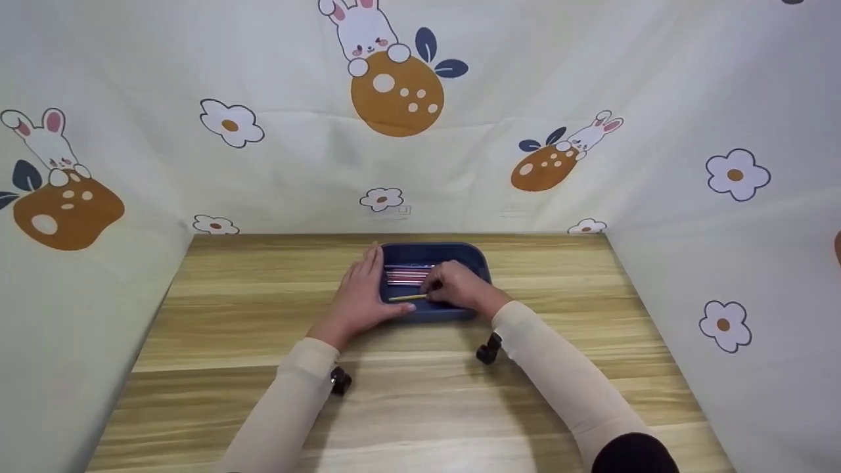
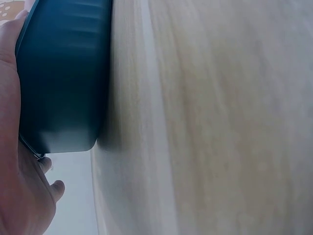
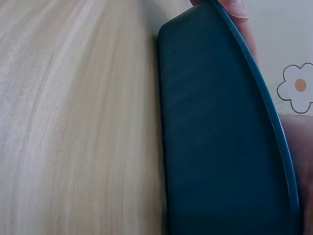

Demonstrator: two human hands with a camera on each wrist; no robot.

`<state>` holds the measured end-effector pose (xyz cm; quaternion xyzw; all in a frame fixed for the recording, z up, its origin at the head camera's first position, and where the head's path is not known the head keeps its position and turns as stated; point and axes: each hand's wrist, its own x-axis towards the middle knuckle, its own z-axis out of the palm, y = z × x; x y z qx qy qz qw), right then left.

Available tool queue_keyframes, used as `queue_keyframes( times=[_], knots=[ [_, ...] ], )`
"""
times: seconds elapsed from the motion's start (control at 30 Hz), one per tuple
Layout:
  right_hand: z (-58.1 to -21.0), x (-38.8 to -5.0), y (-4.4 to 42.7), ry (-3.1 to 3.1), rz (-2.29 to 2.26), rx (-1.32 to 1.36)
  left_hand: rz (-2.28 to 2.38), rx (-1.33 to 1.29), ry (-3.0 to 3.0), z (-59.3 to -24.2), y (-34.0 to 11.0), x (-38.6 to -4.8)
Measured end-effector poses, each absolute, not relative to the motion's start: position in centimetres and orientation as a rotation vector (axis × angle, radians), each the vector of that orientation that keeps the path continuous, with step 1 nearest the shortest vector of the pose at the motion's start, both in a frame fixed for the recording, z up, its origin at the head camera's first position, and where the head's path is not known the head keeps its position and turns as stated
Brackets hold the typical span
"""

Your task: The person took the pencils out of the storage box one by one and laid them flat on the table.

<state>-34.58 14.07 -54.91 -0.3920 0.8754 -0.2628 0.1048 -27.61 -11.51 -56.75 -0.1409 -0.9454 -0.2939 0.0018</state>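
A dark blue tray (image 1: pixel 433 316) with rounded corners stands on the wooden table. Inside it, several thin sticks (image 1: pixel 406 276), pink, white and dark, lie side by side toward the back. Nearer the front wall is a thin yellow stick (image 1: pixel 402 298); my right hand (image 1: pixel 461 286) reaches over the tray's right side and pinches it by the right end. My left hand (image 1: pixel 360 297) steadies the tray's left front corner, fingers stretched along the left side and thumb over the front rim. In both wrist views the tray's outer wall (image 3: pixel 215 127) hides what lies inside.
The wooden tabletop (image 1: pixel 420 394) extends in front of the tray and to both sides. A pale cloth (image 1: pixel 295 184) printed with rabbits, oranges and flowers rises behind the table and along its left and right edges.
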Motion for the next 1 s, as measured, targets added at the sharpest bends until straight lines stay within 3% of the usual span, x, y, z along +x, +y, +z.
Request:
queue_keyframes(
  times=[0.53, 1.0],
  knots=[
    [-51.9, -34.2, 15.8, 2.557, -0.895, -1.233, -0.942, -0.439, -2.955, -56.8, -11.5, -27.5],
    [-49.8, -35.1, 20.2, 2.544, -0.998, -1.031, -0.932, -0.438, -2.942, -56.9, -11.4, -27.6]
  ],
)
